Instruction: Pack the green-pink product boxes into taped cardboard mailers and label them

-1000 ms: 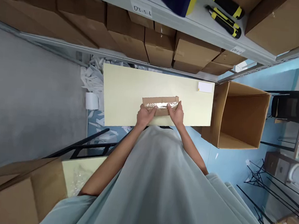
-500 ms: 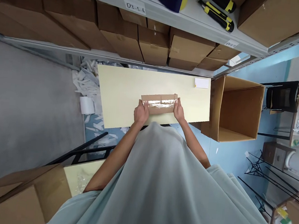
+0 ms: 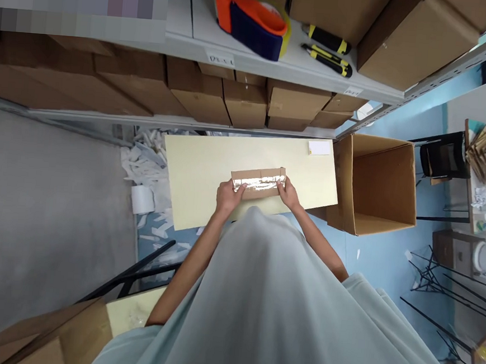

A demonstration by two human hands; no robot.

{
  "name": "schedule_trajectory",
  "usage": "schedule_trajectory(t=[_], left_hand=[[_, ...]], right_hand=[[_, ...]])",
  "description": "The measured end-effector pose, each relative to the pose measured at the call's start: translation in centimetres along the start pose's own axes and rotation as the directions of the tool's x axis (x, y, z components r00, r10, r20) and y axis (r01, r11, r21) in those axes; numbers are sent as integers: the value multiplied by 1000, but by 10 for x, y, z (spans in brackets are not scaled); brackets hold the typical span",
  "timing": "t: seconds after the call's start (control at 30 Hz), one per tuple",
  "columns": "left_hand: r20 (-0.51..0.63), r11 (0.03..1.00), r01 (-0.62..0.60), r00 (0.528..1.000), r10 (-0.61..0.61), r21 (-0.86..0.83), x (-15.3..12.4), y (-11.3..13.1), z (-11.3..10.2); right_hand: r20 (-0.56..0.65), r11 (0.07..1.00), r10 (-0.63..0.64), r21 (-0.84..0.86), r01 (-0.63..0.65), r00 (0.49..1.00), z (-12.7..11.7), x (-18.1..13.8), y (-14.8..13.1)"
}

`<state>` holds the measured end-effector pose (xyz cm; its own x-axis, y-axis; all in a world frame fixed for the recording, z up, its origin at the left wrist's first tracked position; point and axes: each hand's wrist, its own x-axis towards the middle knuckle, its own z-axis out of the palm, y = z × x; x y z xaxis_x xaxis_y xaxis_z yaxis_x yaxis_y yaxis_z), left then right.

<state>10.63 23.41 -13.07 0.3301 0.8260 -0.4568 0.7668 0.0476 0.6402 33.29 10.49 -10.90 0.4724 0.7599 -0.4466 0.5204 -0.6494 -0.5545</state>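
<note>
A small flat cardboard box (image 3: 259,193) with shiny clear tape along its top is held level in front of me, over the pale yellow table (image 3: 202,162). My left hand (image 3: 228,196) grips its left end, thumb on the taped face. At the opposite end my right hand (image 3: 288,194) is closed on it in the same way. The fingers under the box are hidden. A white label pad (image 3: 319,148) lies at the table's far right corner.
A large open carton (image 3: 388,188) stands right of the table. Above the far edge runs a shelf with cardboard boxes (image 3: 244,103), a tape dispenser (image 3: 251,25) and utility knives (image 3: 328,60). White paper scraps (image 3: 148,157) and a white roll (image 3: 143,199) lie at the left.
The view has tilted up, so more of the upper shelf shows. Both hands still hold the box; my thumbs have shifted further onto its taped face.
</note>
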Motion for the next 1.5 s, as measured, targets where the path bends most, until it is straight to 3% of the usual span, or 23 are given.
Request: schedule_trajectory(t=[0.13,0.3,0.53,0.63,0.7,0.77,0.83,0.93,1.0,1.03,1.1,1.2,1.4,1.5], left_hand=[[-93,999,-42,995,44,19,13,4,-24],[-236,995,-67,971,49,-70,37,1,-53],[-167,986,57,982,-83,-159,36,-31,-55],[-153,975,73,982,-107,-211,26,-46,-58],[-207,971,29,975,-80,-239,26,-49,-64],[-265,963,-50,964,-23,-266,32,-39,-74],[-324,944,-174,943,78,-281,41,-13,-90],[-423,867,-416,862,280,-275,47,49,-122],[-482,796,-549,786,388,-254,44,92,-140],[-506,765,-597,750,426,-242,41,111,-147],[-540,716,-657,701,466,-235,32,137,-156],[-580,689,-678,678,452,-255,12,145,-153],[-589,730,-587,743,316,-349,-19,124,-122],[-590,725,-567,759,274,-392,-26,132,-104]], right_hand=[[-137,996,-61,-69,52,989,0,2,-17],[-58,995,-94,20,95,994,14,6,-38],[110,995,-101,8,100,989,54,-12,-47],[124,992,-77,-94,89,989,53,-14,-52],[-8,981,-100,-167,98,995,32,-1,-68],[-204,961,-205,-225,158,957,-9,23,-99],[-369,918,-360,-302,256,857,-63,52,-146],[-461,805,-582,-442,395,670,-141,94,-226],[-445,751,-646,-513,415,620,-176,120,-271],[-415,741,-646,-544,395,640,-187,132,-288],[-340,746,-568,-598,294,750,-197,152,-313],[-252,727,-430,-666,167,867,-196,167,-327],[-129,681,-398,-705,198,908,-209,175,-327],[-128,726,-467,-620,297,875,-217,174,-318]])
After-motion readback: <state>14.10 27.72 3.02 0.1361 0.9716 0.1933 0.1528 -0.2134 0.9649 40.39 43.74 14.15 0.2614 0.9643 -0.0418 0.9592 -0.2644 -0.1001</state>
